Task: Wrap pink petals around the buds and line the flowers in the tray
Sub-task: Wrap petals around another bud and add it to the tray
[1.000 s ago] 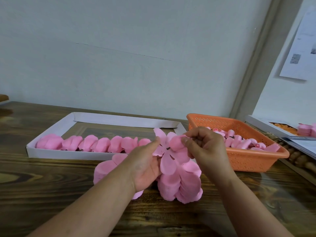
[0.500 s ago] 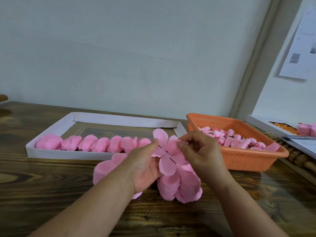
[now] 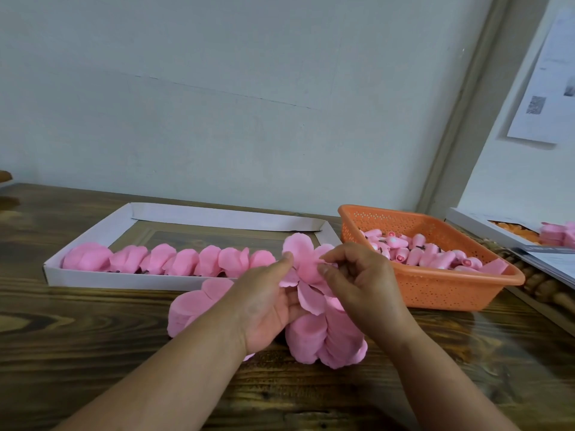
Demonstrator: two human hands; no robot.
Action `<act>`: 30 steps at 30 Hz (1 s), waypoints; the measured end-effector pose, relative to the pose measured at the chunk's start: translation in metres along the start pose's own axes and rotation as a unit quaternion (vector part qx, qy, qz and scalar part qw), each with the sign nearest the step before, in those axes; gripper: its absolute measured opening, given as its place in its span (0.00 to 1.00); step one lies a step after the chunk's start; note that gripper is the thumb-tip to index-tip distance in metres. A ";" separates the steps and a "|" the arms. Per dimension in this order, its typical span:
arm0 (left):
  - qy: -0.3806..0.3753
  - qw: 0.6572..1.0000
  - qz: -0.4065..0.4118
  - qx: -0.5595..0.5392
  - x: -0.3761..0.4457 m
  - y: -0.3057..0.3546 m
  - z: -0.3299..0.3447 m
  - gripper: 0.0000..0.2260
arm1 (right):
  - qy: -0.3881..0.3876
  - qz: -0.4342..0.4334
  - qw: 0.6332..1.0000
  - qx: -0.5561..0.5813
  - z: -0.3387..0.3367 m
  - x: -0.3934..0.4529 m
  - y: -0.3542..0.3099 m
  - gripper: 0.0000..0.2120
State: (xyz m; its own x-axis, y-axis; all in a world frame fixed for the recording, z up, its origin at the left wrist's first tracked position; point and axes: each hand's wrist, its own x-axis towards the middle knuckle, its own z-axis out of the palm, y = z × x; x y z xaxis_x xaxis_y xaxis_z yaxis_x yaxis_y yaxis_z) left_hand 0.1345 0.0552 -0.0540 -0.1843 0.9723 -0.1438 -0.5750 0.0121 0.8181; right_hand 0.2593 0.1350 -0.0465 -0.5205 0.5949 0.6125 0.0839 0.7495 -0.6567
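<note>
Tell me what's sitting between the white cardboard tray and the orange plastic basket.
In the head view, only bare wooden table separates the white cardboard tray and the orange plastic basket.

Pale grey-white wall (image 3: 217,88) fills the upper frame; dark wood-grain table (image 3: 77,337) below; printed paper sheet (image 3: 541,88) upper right.

Left hand (image 3: 267,303), right hand (image 3: 357,281) both pinching.

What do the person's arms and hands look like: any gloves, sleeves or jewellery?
Both are bare. The left hand and right hand wear no gloves, and no rings or watch show. Both forearms are uncovered down to the frame edge: no sleeves in view.
</note>
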 end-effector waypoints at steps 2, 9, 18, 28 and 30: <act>0.000 1.000 0.001 0.004 0.000 0.000 0.000 0.20 | -0.004 0.002 1.000 -0.002 0.001 -0.001 0.000 0.12; -0.003 0.999 0.023 0.032 -0.001 -0.001 0.000 0.17 | -0.013 -0.008 1.000 0.000 0.001 -0.001 0.001 0.10; -0.018 0.996 0.039 0.074 -0.003 -0.002 -0.001 0.14 | -0.006 -0.010 1.000 -0.006 0.001 -0.002 0.003 0.08; -0.023 0.996 0.047 0.077 -0.005 -0.002 0.000 0.12 | -0.007 -0.015 1.000 -0.010 0.001 -0.002 0.002 0.11; -0.023 0.996 0.047 0.077 -0.006 -0.001 0.001 0.12 | -0.004 -0.014 1.000 -0.011 0.002 -0.002 0.002 0.11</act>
State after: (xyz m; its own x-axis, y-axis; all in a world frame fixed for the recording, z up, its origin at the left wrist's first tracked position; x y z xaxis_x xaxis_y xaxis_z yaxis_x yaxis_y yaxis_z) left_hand 0.1370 0.0499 -0.0539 -0.1922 0.9806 -0.0395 -0.4277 -0.0475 0.9027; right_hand 0.2589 0.1349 -0.0494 -0.5292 0.5721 0.6266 0.0887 0.7718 -0.6297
